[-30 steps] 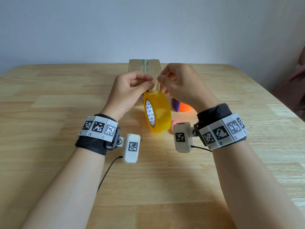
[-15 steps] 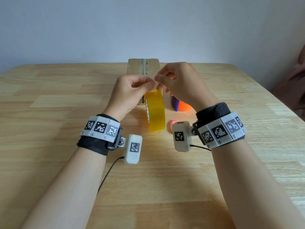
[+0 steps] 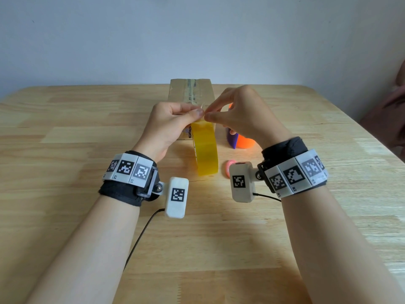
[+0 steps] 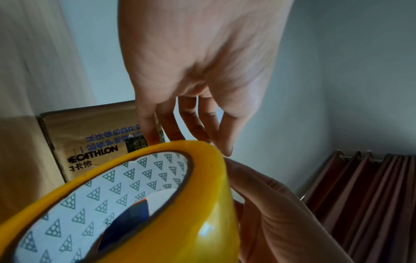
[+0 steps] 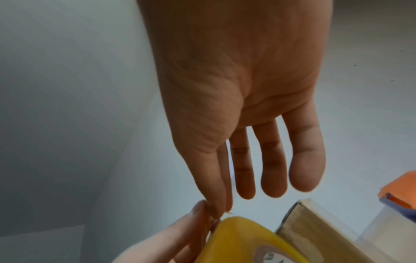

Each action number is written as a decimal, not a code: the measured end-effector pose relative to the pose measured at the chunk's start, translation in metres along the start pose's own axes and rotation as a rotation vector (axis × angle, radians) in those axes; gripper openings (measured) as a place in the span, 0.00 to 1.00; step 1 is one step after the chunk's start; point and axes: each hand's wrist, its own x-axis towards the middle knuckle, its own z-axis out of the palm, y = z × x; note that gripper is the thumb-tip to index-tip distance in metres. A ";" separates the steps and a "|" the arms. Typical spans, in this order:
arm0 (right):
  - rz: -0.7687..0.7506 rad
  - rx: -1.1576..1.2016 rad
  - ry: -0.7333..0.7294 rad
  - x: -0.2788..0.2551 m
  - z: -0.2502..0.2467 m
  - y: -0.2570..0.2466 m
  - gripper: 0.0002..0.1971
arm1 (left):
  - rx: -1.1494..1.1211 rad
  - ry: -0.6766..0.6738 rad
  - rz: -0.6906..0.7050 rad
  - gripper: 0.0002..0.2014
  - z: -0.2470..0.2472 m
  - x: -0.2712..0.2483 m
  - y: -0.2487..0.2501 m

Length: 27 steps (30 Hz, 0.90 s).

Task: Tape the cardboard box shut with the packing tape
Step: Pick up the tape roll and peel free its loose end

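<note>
Tape (image 3: 206, 148) is hanging edge-on above the table (image 3: 65, 132); we are pinching its top with left hand (image 3: 169, 126) and right hand (image 3: 238, 115) fingers. Box (image 3: 190, 91) is sitting behind, flaps down, contents hidden.

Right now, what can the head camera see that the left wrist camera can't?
Only the head view shows the wooden table, both wristbands, a pink thing and the box's taped top. Only the left wrist view shows the roll's white patterned core and brown curtains. Both show the yellow tape roll, the cardboard box and both hands at the roll's top.
</note>
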 end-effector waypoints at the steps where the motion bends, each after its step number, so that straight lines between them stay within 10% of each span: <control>1: -0.008 0.002 0.000 0.000 0.000 0.001 0.04 | 0.001 0.000 0.000 0.03 0.000 0.000 0.000; 27: 0.051 0.087 -0.024 -0.002 0.004 0.000 0.07 | 0.037 -0.074 0.030 0.02 -0.006 0.000 0.001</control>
